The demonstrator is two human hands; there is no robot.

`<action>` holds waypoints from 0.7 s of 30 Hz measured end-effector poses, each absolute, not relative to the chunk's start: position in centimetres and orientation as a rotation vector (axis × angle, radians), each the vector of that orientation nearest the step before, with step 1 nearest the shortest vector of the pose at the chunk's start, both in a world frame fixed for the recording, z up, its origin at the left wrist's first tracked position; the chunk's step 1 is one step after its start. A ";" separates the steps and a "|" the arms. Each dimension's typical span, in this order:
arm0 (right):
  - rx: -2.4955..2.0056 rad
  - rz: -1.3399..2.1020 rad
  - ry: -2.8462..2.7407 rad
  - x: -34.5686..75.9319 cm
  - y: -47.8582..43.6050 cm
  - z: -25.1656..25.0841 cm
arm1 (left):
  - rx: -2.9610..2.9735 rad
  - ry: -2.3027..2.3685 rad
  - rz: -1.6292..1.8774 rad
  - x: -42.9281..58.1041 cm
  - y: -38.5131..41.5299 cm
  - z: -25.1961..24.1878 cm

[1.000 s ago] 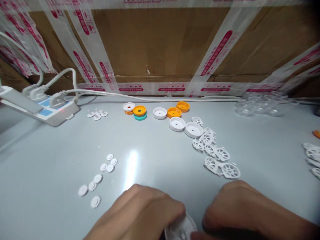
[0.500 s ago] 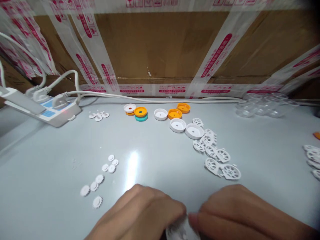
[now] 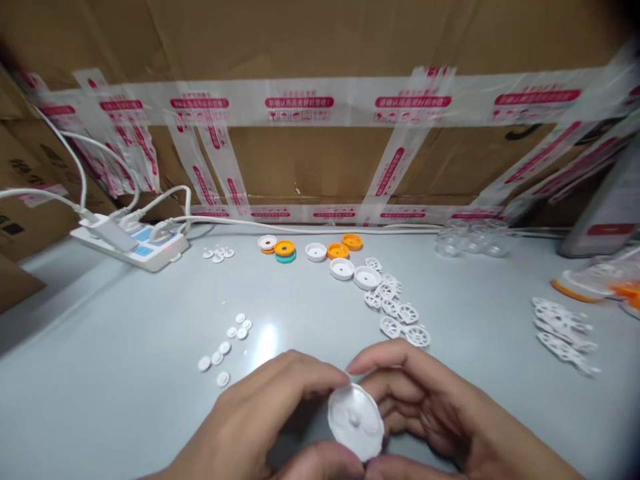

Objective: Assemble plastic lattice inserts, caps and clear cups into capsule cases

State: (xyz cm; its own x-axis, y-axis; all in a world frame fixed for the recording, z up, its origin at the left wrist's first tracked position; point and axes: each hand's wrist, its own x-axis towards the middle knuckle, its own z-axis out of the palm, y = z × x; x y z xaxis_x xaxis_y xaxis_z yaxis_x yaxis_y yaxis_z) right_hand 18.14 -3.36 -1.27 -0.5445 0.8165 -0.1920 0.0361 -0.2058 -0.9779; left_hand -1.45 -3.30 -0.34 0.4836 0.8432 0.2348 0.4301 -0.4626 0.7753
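You've got a white disc (image 3: pixel 355 420) w/ a small hub in the middle. It's held just above the tabletop (image 3: pixel 100 373) at the near edge, flat face toward you. Left hand (image 3: pixel 265 420) pinches its left rim, thumb below, fingers on top. Right hand (image 3: pixel 435 407) curls round the right rim, fingertips touching it. Both hands are closed on the disc, nothing else in them.

Progress, as far as it shows: one disc in hand, no gear visibly on it, and everything else lies loose.

- Small gears (image 3: pixel 225 347): scattered row, front left.
- Spoked wheels (image 3: pixel 395 310): a string just beyond your right fingers.
- White, orange & teal caps (image 3: pixel 320 252): behind those.
- Power strip (image 3: pixel 135 243): far left, cables plugged in.
- Right side: clear cups (image 3: pixel 470 240) & another heap of white spoked parts (image 3: pixel 565 330).

The tabletop is pale grey & glossy, w/ a lamp glare. Taped cardboard boxes (image 3: pixel 320 160) wall off the back.
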 end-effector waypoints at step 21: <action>-0.982 1.674 -1.398 17.7 -3.0 -1.0 | 2.701 1.459 0.497 -2.3 7.6 3.9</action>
State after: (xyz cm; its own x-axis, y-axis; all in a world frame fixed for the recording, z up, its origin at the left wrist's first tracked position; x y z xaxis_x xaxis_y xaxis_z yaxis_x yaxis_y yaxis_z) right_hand 17.65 -2.99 -1.01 -0.4398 0.8926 -0.0993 -0.0609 -0.1399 -0.9883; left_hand -2.34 7.64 3.94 0.5085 0.8200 0.2628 0.8098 -0.5592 0.1778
